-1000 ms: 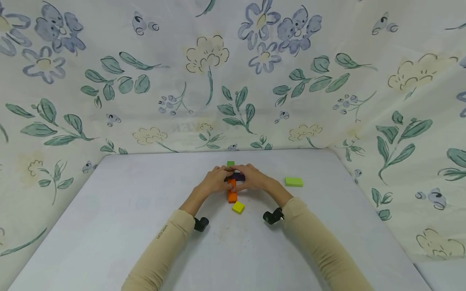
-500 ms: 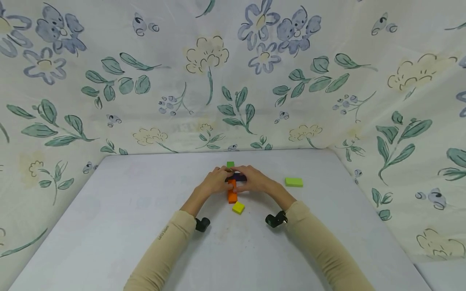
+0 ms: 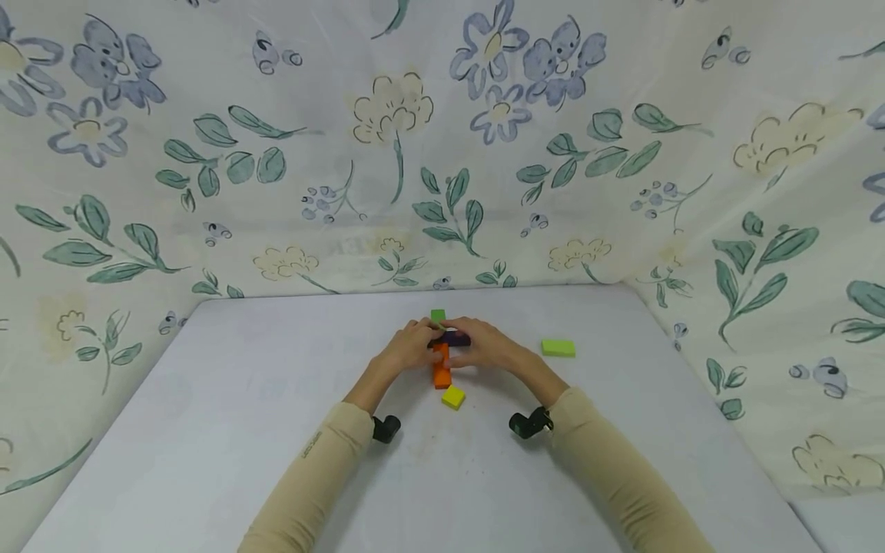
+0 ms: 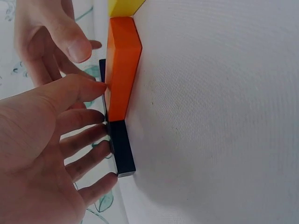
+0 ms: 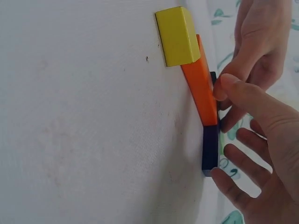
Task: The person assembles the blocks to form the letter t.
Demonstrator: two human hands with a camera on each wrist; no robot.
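An orange block (image 3: 442, 375) stretches lengthwise between my hands, meeting a dark blue block (image 3: 458, 339) that lies crosswise. Left of it is my left hand (image 3: 412, 344): in the left wrist view its thumb touches the orange block's side and its loosely bent fingertips touch the dark blue block (image 4: 122, 151). From the other side, my right hand (image 3: 487, 343) spreads its fingers along the dark blue block, little fingertip at the block's end (image 5: 210, 154). Its thumb (image 5: 245, 93) is near the left thumb. Beyond the fingers shows a green block (image 3: 438, 315), partly hidden.
A yellow block (image 3: 453, 397) sits at the near end of the orange one, turned at an angle. Off to the right lies a lime green block (image 3: 558, 348). A floral cloth (image 3: 387, 192) hangs behind the white table (image 3: 276, 384).
The right hand and forearm have shifted slightly to the right, and a little more of the dark blue block shows. The left hand stays almost where it was.
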